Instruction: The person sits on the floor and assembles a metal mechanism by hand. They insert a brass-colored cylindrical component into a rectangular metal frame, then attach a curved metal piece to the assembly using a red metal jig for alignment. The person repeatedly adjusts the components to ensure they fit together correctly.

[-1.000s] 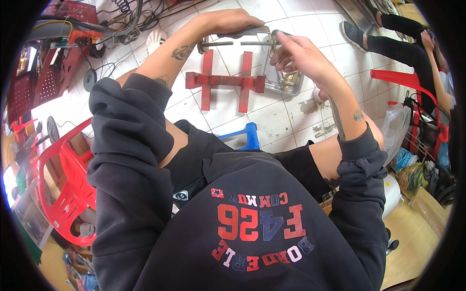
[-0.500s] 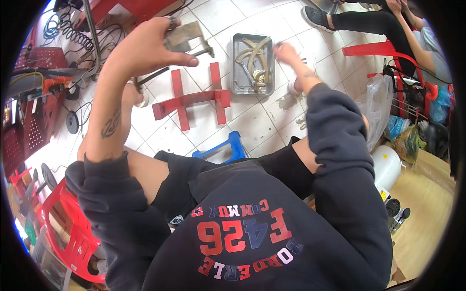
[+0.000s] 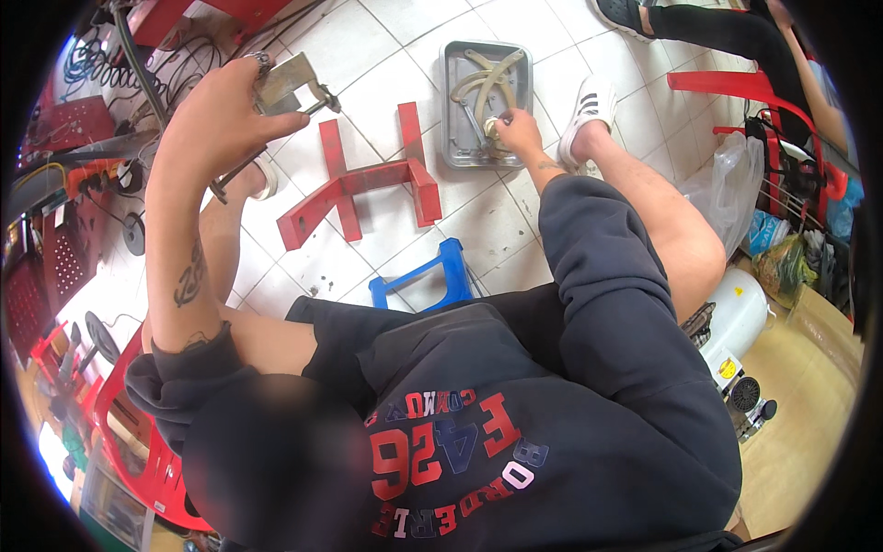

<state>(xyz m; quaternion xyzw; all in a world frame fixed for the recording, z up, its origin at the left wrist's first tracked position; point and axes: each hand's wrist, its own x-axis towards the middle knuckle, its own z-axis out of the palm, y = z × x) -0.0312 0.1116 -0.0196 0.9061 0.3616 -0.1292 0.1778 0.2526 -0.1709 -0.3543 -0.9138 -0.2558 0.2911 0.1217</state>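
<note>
Red metal frame on the floor tiles; grey tray to its right; rodded metal bracket grasped in left hand, plate jutting past the thumb, well apart from tray; long curved pieces in tray, beyond right hand; small brass-coloured parts at tray's near end, right at that hand's fingertips; can't tell if pinched or merely touched.
</note>
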